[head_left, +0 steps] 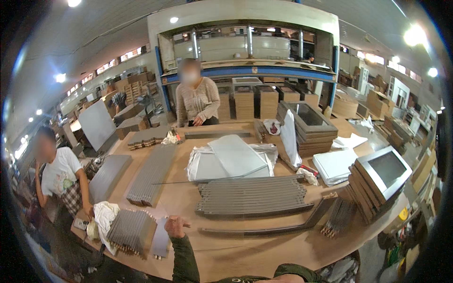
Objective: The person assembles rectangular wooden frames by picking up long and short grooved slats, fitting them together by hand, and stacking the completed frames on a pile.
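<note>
My left hand [175,227] is raised over the near left part of the table, its fingers curled; what they hold, if anything, does not show. Just left of it lies a flat grey panel piece [160,238], and beyond that a stack of grey rails [131,231]. My right hand [285,279] is at the bottom edge, mostly cut off, its fingers hidden. In front of me two grey rails [269,230] lie meeting at an angle. Behind them is a wide stack of long grey rails [250,195], with a thin dark strip [188,182] across its far side.
The brown table [226,254] also bears glass panels [236,155], white sheets [335,165], stacked framed panels [380,177] and a bundle of thin rails [337,217]. One person [198,96] stands across the table, another [63,172] at its left. A large press [250,70] stands behind.
</note>
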`<action>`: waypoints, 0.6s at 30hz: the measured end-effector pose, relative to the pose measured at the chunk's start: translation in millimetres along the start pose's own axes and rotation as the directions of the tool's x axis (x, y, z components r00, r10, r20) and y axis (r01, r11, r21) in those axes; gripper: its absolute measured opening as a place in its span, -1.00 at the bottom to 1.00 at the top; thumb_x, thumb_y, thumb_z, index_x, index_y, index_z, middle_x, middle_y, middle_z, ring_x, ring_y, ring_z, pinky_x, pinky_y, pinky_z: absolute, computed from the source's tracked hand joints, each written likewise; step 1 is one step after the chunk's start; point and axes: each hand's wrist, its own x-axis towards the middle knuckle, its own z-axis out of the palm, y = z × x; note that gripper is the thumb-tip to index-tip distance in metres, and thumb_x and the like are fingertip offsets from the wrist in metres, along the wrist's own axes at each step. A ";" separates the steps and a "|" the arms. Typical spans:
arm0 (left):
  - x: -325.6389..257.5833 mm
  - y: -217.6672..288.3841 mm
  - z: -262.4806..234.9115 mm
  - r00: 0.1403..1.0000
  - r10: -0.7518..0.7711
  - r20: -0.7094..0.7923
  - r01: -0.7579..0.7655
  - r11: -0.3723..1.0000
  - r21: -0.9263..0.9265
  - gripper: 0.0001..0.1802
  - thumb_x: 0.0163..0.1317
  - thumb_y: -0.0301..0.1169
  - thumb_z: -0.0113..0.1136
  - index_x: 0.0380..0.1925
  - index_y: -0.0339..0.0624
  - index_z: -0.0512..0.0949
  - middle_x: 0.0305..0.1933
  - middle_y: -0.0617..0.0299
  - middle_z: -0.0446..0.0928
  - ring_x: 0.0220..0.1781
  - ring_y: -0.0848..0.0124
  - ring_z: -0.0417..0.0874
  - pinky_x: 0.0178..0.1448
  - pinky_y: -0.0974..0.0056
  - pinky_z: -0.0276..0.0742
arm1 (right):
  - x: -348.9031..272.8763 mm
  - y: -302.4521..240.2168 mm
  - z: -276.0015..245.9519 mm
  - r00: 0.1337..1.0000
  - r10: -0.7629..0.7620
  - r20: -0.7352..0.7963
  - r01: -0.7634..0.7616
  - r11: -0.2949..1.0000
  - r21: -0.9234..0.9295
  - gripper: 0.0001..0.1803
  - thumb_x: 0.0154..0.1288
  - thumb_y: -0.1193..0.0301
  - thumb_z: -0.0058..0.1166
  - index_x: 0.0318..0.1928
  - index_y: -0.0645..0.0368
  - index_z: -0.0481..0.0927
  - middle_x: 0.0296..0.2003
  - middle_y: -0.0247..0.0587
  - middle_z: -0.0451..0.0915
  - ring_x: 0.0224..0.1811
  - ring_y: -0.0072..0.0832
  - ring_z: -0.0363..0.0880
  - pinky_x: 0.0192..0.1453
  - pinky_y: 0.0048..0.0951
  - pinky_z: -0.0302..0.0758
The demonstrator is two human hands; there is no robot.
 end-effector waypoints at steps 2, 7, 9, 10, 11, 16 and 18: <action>2.7 -1.9 7.8 0.997 0.068 -0.042 -0.064 0.994 0.084 -0.80 0.11 -0.41 0.01 -0.61 -0.27 0.31 -0.76 0.07 0.43 -0.80 0.41 0.42 -0.68 0.36 0.39 | 4.0 0.0 7.1 0.999 -0.008 0.054 0.007 1.000 0.025 -0.58 -0.10 0.19 0.12 -0.26 0.19 0.39 -0.27 -0.17 0.41 -0.21 -0.40 0.39 -0.13 -0.44 0.31; 6.5 -2.1 0.0 0.954 0.282 0.098 -0.296 0.933 0.206 -0.78 0.20 -0.41 -0.10 -0.57 -0.30 0.37 -0.80 0.21 0.40 -0.82 0.46 0.38 -0.70 0.41 0.34 | 15.4 -5.9 29.8 0.975 -0.071 0.213 0.048 0.993 0.108 -0.61 -0.06 0.20 0.08 -0.26 0.18 0.40 -0.25 -0.16 0.41 -0.20 -0.38 0.38 -0.11 -0.43 0.29; 9.3 -17.0 -5.0 0.934 0.323 0.153 -0.335 0.940 0.058 -0.72 0.24 -0.37 -0.13 -0.58 -0.30 0.38 -0.83 0.31 0.32 -0.81 0.51 0.34 -0.68 0.39 0.33 | 22.1 -9.0 37.6 0.955 -0.115 0.273 0.076 0.986 0.149 -0.63 -0.04 0.21 0.07 -0.26 0.18 0.41 -0.24 -0.15 0.41 -0.19 -0.37 0.38 -0.10 -0.42 0.29; 8.9 -17.2 -2.7 0.940 0.299 0.161 -0.289 0.954 -0.086 -0.69 0.26 -0.34 -0.14 -0.59 -0.30 0.39 -0.84 0.36 0.28 -0.80 0.54 0.31 -0.66 0.38 0.34 | 27.0 -10.2 41.1 0.941 -0.136 0.309 0.082 0.980 0.180 -0.64 -0.04 0.21 0.07 -0.26 0.18 0.41 -0.24 -0.15 0.41 -0.19 -0.37 0.38 -0.09 -0.42 0.28; 10.8 -15.9 -15.3 0.912 0.320 0.258 -0.406 0.799 0.443 -0.56 0.25 -0.28 -0.20 -0.73 -0.35 0.36 -0.80 0.16 0.36 -0.78 0.44 0.37 -0.61 0.34 0.41 | 30.6 -10.9 47.7 0.923 -0.169 0.346 0.099 0.972 0.212 -0.64 -0.03 0.21 0.06 -0.26 0.18 0.41 -0.24 -0.14 0.41 -0.18 -0.36 0.38 -0.09 -0.42 0.28; 28.8 -21.2 -10.7 0.869 0.447 0.212 -0.464 0.586 0.665 -0.55 0.14 -0.18 -0.01 -0.84 -0.20 0.36 -0.80 0.18 0.37 -0.79 0.40 0.38 -0.64 0.36 0.33 | 43.6 -35.1 67.9 0.815 -0.354 0.460 0.235 0.926 0.297 -0.68 0.01 0.23 0.03 -0.27 0.17 0.43 -0.22 -0.13 0.41 -0.17 -0.34 0.37 -0.07 -0.40 0.26; 28.3 10.9 -15.8 0.308 0.722 0.620 -0.768 -0.196 0.609 -0.63 0.04 -0.14 0.17 -0.82 -0.02 0.40 -0.81 0.36 0.32 -0.80 0.45 0.32 -0.71 0.34 0.24 | 52.3 -36.9 76.2 0.762 -0.398 0.511 0.240 0.906 0.348 -0.69 0.03 0.23 0.01 -0.27 0.17 0.43 -0.21 -0.12 0.40 -0.16 -0.34 0.37 -0.06 -0.40 0.26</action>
